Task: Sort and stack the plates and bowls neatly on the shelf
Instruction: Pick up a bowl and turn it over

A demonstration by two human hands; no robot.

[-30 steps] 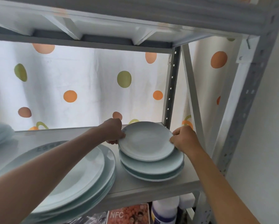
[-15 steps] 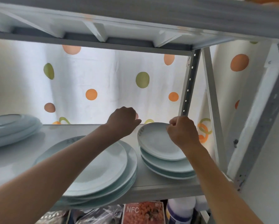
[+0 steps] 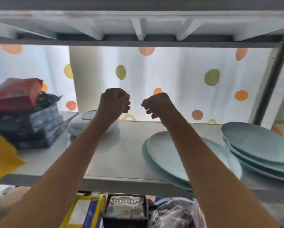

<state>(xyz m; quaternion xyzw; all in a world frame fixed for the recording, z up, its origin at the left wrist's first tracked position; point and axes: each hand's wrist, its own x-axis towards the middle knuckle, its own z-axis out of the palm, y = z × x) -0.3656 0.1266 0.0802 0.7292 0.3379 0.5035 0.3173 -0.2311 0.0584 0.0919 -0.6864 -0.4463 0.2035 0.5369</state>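
Hovering above the middle of the shelf [image 3: 121,155], the left hand [image 3: 114,102] and the right hand [image 3: 157,104] are both raised with fingers curled loosely inward, holding nothing — neither touches a dish. They are near each other, in front of the spotted curtain [image 3: 171,76].

Judging by how things lie, much of the sorting looks done. On the right, the small plates [image 3: 259,145] sit in a stack near the shelf's upright, and just beside them, partly behind the right forearm, the large plates [image 3: 164,155] form a second, flatter stack that juts a little over the front edge. What seems left is the far pile [image 3: 82,124] at the back left, partly hidden by the left forearm; blur makes it hard to say whether it is plates or bowls, or how tidy it is. A stack of packets [image 3: 27,116] occupies the shelf's left end.

Compared with half a second ago, the view has swung left: the two plate stacks, then central, now lie off to the right, and the far pile and packets have come into sight. The right hand, which was on the rim of the top small plate, has let go, and both hands have moved left — likely toward the far pile.
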